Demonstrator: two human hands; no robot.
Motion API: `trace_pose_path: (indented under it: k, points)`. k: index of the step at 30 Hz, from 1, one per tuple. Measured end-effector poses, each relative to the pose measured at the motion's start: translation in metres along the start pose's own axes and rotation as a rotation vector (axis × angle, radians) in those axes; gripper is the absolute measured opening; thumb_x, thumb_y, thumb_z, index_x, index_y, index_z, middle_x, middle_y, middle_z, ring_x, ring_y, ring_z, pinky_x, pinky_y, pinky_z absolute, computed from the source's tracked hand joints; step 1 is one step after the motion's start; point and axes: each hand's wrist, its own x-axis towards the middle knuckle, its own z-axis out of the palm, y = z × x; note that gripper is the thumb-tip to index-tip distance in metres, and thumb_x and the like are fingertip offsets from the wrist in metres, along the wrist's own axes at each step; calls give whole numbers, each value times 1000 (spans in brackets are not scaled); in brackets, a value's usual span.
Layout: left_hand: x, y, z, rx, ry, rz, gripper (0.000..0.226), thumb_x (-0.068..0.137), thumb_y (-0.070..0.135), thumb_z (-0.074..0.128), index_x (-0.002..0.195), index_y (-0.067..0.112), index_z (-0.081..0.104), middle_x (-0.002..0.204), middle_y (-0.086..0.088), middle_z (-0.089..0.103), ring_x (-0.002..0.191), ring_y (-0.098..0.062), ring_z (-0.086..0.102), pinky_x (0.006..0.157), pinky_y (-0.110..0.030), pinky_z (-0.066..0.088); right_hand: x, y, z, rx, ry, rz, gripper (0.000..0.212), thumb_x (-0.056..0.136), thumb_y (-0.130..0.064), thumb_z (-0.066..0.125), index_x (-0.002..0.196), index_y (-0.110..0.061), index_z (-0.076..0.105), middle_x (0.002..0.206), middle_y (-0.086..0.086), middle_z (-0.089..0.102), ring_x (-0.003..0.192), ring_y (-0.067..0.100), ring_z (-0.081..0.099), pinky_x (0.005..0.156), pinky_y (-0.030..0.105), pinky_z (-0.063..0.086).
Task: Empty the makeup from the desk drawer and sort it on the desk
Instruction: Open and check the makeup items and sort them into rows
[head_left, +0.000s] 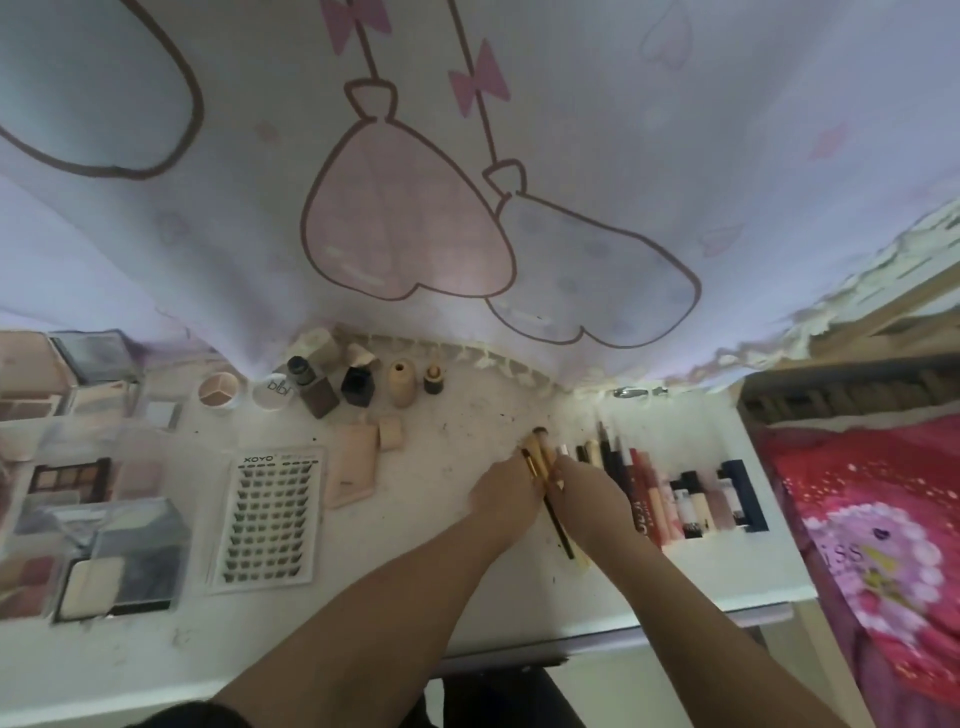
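- I see both hands meeting over the middle of the desk (467, 597), toward its right half: the left hand (506, 486) and the right hand (587, 493) close together round a small bundle of makeup brushes (540, 457).
- The fingers of both hands curl round the handles, so neither is free. One dark handle (561, 525) sticks out toward the front edge between the wrists.
- I judge the brushes light and stiff along the handle, with soft bristle heads that splay if squeezed. The gold ferrules look smooth and likely slippery, so I would hold at mid-handle, never by the bristles.
- As a bundle they can fan apart and roll. Laying them down parallel, heads toward the back edge, should keep them steady.
- Just right of the hands lies a row of pencils and lip products (639, 478), side by side, running toward the right edge. These are thin, round and prone to rolling if nudged.
- Along the back edge stand the foundation bottles (358, 387). They are probably glass, heavier and breakable, best taken round the body.
- At the left edge sit the palettes (70, 480) with hinged lids, whose pressed powder is fragile, and a flat lash card (270, 519) which I judge light and bendy.
- I cannot see the drawer itself, so I cannot tell what remains inside.
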Motion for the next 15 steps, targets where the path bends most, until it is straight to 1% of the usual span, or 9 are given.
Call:
trace_pose_path:
  k: [2,4,5,6,8,10,12,15]
  points:
    - [3,3,0,34,15,-21,34,97,29,34,111,11,59,97,-7,67,86,-24,64,75,-34,52,4,-2,1,-35,-24,19,22,97,-16,41,116,-13,52,98,4,66,85,22,65,67,29,50]
    - [4,3,0,61,30,-49,32,97,26,32,108,13,60,95,-6,67,84,-24,65,70,-32,49,6,-5,2,-74,-49,41,24,96,-11,40,118,-13,51,98,5,66,85,23,66,65,29,48]
    - [4,3,-1,69,33,-65,31,97,25,33,107,14,60,95,-6,67,83,-23,64,67,-30,48,7,-6,2,-99,-65,47,23,96,-10,41,116,-12,52,97,5,66,84,22,66,65,29,49]
    - [3,2,-2,79,32,-74,30,96,25,34,106,14,61,95,-5,67,83,-23,64,64,-29,46,8,-7,3,-119,-81,48,20,96,-11,43,112,-11,54,94,5,66,83,22,66,64,29,50]
    - [1,-1,-8,125,23,-82,25,96,24,38,103,12,60,98,-5,66,85,-22,63,63,-28,42,7,-9,4,-121,-94,34,16,96,-20,44,104,-11,55,88,2,63,75,19,62,62,27,48]
    - [-5,-6,-15,189,26,-102,23,96,21,40,106,12,58,104,-5,64,93,-22,62,67,-27,40,7,-12,4,-100,-93,-4,22,97,-30,45,101,-11,55,82,0,57,71,17,55,61,26,44]
    - [-11,-17,-21,251,36,-135,22,97,21,40,109,11,57,107,-5,63,97,-21,61,70,-27,39,6,-18,2,-69,-99,-39,24,96,-33,45,99,-11,55,80,-1,54,71,17,52,61,26,42]
    - [-25,-43,-27,331,42,-150,20,96,19,44,109,11,56,107,-5,63,95,-20,62,68,-26,40,2,-34,2,-13,-129,-74,21,95,-32,47,93,-13,53,81,0,53,72,17,52,58,25,39]
